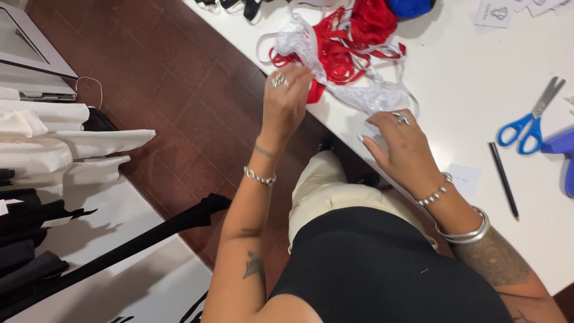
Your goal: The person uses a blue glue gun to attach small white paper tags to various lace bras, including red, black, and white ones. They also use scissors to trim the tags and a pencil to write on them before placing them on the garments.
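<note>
A white lace garment (365, 90) with thin straps lies on the white table (466, 96), tangled with a red lace garment (350, 42). My left hand (287, 98), wearing a ring and a bracelet, pinches the white lace near the table's edge where it meets the red fabric. My right hand (400, 146), with a ring and silver bangles, rests fingers-down on the other end of the white lace, pressing it to the table.
Blue-handled scissors (529, 122) and a black pen (503, 179) lie right of my hands, beside a small paper tag (466, 178). A blue fabric bundle (409, 7) sits at the far edge. White and black clothes (48, 149) hang left over a brown tile floor (173, 90).
</note>
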